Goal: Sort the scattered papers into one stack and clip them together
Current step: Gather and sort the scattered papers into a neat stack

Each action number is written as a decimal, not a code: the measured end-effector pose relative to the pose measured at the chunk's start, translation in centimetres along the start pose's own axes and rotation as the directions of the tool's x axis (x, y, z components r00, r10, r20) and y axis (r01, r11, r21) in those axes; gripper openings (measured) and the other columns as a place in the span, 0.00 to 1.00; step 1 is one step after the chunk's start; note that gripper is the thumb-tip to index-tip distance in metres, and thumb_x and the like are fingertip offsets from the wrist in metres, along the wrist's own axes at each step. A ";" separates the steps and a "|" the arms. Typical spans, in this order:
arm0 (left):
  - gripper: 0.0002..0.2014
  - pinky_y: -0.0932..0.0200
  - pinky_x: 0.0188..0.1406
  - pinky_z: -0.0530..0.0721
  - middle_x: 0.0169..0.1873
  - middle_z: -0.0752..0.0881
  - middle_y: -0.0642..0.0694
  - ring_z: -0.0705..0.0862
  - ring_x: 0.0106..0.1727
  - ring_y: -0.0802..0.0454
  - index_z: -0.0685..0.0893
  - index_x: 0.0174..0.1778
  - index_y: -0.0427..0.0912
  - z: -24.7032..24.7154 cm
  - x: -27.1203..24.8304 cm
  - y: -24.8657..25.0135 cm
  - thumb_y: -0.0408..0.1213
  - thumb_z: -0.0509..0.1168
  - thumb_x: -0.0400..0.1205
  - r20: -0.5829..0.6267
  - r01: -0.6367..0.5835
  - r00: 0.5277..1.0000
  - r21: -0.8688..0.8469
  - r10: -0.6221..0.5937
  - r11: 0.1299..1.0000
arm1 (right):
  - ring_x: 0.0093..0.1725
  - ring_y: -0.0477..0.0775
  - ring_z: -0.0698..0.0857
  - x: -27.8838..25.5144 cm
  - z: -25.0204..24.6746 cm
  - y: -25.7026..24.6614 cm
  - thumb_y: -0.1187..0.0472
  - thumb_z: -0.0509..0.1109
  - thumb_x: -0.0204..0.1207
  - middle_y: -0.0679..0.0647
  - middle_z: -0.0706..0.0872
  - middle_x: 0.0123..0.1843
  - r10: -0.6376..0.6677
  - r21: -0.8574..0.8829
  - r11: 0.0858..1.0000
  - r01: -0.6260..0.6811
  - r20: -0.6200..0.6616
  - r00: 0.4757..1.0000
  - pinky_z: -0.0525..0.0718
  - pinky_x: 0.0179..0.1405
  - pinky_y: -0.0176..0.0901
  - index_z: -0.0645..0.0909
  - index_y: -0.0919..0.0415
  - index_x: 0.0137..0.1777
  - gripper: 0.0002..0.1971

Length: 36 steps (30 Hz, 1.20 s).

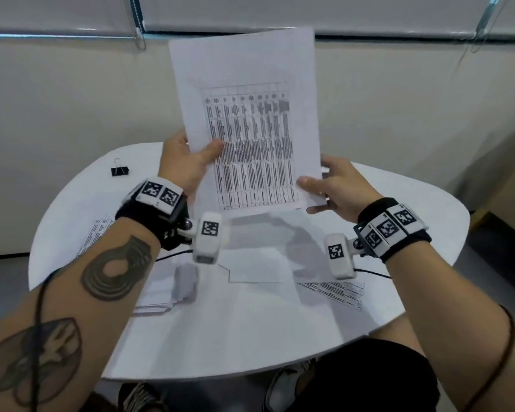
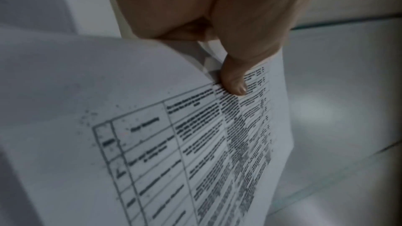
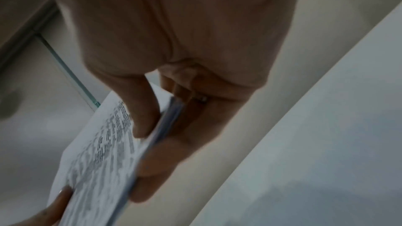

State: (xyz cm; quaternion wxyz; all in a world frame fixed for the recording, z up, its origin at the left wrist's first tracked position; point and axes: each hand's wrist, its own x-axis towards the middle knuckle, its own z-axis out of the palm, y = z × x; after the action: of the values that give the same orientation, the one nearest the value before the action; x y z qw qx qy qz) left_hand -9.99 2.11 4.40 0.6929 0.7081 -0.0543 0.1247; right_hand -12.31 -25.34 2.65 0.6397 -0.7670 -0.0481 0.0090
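Squaring the gathered sheets before clipping.

I hold the paper stack [image 1: 250, 129] upright above the white table [image 1: 399, 233], left hand [image 1: 185, 162] pinching its left edge with the thumb on the printed face, right hand [image 1: 336, 185] gripping the lower right corner. I judge the stack not yet flush: sheets fan at the edges. Loose papers [image 1: 256, 269] remain on the table and must join first. Tap the bottom edge down, then fetch the binder clip [image 1: 120, 170], lying well apart at far left.

White rounded table [image 1: 414, 233]: carries a black binder clip [image 1: 120, 170] at far left and scattered printed sheets [image 1: 256, 267].
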 end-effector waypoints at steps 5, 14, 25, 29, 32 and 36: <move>0.17 0.29 0.62 0.87 0.60 0.91 0.34 0.91 0.60 0.34 0.85 0.70 0.36 -1.9 0.0 0.1 0.32 0.71 0.84 0.144 0.276 0.960 -0.337 -0.241 0.900 | 0.45 0.64 0.95 -0.2 0.6 0.0 0.70 0.74 0.83 0.60 0.95 0.52 -0.049 0.008 0.999 0.049 0.046 0.998 0.94 0.36 0.47 0.87 0.57 0.62 0.12; 0.18 0.57 0.53 0.78 0.47 0.86 0.45 0.83 0.49 0.45 0.84 0.67 0.34 -5.3 0.6 -1.7 0.37 0.75 0.83 -0.358 0.311 0.890 0.020 -0.284 0.950 | 0.79 0.59 0.73 -1.5 2.1 4.6 0.40 0.87 0.63 0.48 0.68 0.83 0.460 -0.925 0.347 0.153 0.310 0.832 0.76 0.77 0.57 0.56 0.50 0.88 0.58; 0.46 0.37 0.59 0.87 0.61 0.87 0.38 0.88 0.53 0.36 0.76 0.78 0.34 -10.2 1.4 -2.4 0.53 0.81 0.66 -0.555 0.407 0.743 -0.069 -0.374 0.911 | 0.63 0.63 0.78 -4.0 4.2 6.7 0.59 0.78 0.63 0.53 0.69 0.67 0.417 -0.954 0.178 0.242 0.296 0.859 0.91 0.48 0.61 0.62 0.51 0.76 0.42; 0.41 0.48 0.43 0.87 0.56 0.88 0.38 0.86 0.38 0.42 0.74 0.78 0.32 -10.3 0.8 -2.3 0.50 0.80 0.74 -0.564 0.399 0.745 -0.052 -0.356 0.916 | 0.48 0.62 0.88 -2.8 2.2 2.6 0.60 0.71 0.76 0.56 0.88 0.48 0.201 -0.942 0.302 0.144 0.210 0.957 0.88 0.44 0.48 0.85 0.54 0.48 0.04; 0.36 0.54 0.37 0.79 0.58 0.86 0.39 0.82 0.36 0.45 0.74 0.79 0.31 -10.3 0.5 -2.9 0.45 0.78 0.79 -0.546 0.385 0.765 -0.040 -0.343 0.922 | 0.38 0.52 0.88 -1.4 -1.8 -1.4 0.61 0.77 0.73 0.50 0.87 0.35 -0.062 -0.858 0.507 0.081 0.057 0.996 0.79 0.31 0.34 0.85 0.54 0.36 0.06; 0.26 0.58 0.32 0.77 0.49 0.87 0.39 0.84 0.44 0.42 0.81 0.67 0.31 -9.5 0.0 -3.5 0.44 0.78 0.79 -0.518 0.414 0.785 0.031 -0.340 0.910 | 0.28 0.46 0.86 -1.9 -6.7 -6.9 0.72 0.79 0.75 0.54 0.93 0.34 -0.093 -0.510 0.848 0.145 0.126 0.988 0.84 0.31 0.35 0.90 0.62 0.46 0.05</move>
State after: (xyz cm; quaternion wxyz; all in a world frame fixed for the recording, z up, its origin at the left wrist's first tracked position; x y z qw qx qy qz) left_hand -10.09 11.66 1.05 0.6412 0.6950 0.2793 0.1667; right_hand -14.10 -30.85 10.56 0.4061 -0.9049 -0.1269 -0.0067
